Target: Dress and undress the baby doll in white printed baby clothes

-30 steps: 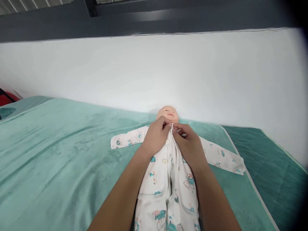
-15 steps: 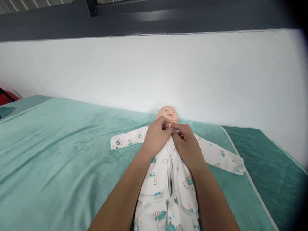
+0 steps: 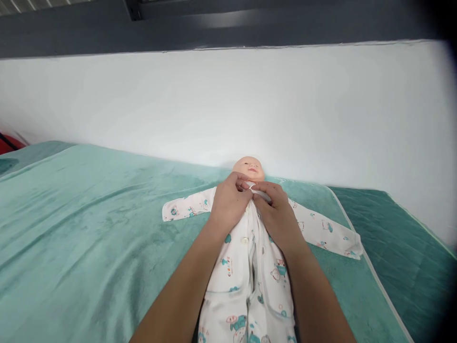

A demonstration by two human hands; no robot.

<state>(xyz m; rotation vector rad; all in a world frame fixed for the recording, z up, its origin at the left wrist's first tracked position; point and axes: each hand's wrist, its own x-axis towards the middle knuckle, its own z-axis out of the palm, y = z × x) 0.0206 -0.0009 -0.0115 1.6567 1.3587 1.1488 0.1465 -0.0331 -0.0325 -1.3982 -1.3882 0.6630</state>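
Note:
A baby doll (image 3: pixel 249 167) lies on its back on a teal blanket (image 3: pixel 89 214), its head towards the white wall. It wears a white romper (image 3: pixel 246 271) printed with small teal cartoon figures, sleeves spread out to both sides. My left hand (image 3: pixel 229 202) and my right hand (image 3: pixel 275 212) meet at the doll's chest just under the chin. Both pinch the two front edges of the romper at the neckline, fingers curled and touching. The front stays parted lower down, where small buttons show.
The white wall (image 3: pixel 228 105) rises right behind the doll's head, with a dark rail (image 3: pixel 228 28) above it. A darker quilted teal mat (image 3: pixel 403 257) lies to the right of the blanket's white-trimmed edge. Something red (image 3: pixel 7 143) shows at the far left.
My two hands have drawn closer together at the romper's neckline and shifted slightly up towards the doll's chin. The doll and blanket stay put.

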